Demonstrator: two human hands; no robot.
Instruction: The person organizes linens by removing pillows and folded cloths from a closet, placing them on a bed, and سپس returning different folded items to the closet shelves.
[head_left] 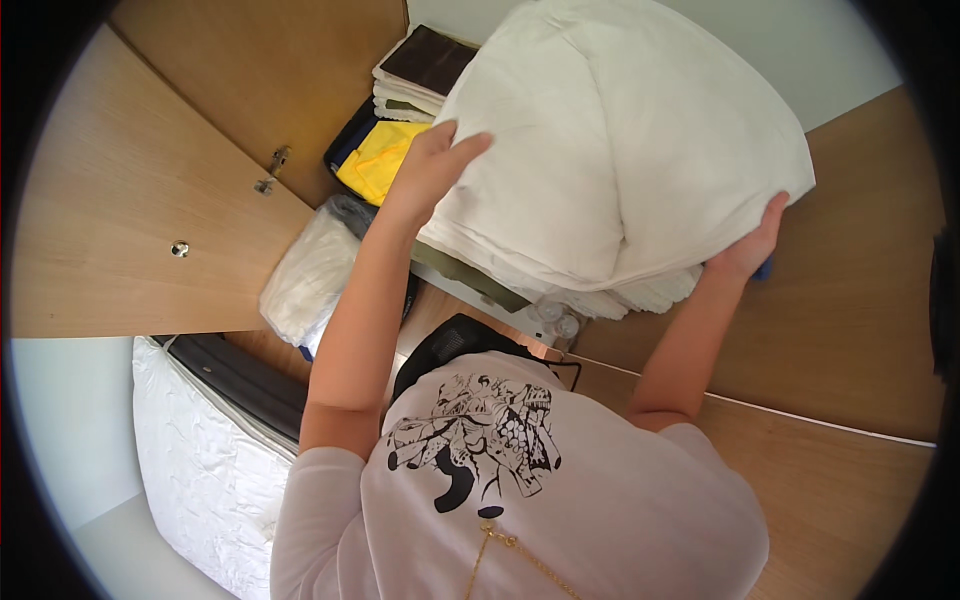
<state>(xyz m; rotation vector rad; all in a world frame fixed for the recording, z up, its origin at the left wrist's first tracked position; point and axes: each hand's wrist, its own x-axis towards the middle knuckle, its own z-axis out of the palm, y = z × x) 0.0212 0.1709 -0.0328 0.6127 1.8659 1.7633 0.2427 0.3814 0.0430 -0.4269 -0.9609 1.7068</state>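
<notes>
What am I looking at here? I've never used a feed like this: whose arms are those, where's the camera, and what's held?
There is no machine here, just a person's two bare hands. The one picture comes from a wide fisheye camera on the person's head, looking down, so straight edges bend and their shirt shows below. The left hand and right hand hold bulky white bedding at its sides. Below its near edge show frilly white cloth and green cloth; I can't tell whether the bedding rests on them. To the left are a yellow bundle, a plastic bag and a wooden door.
</notes>
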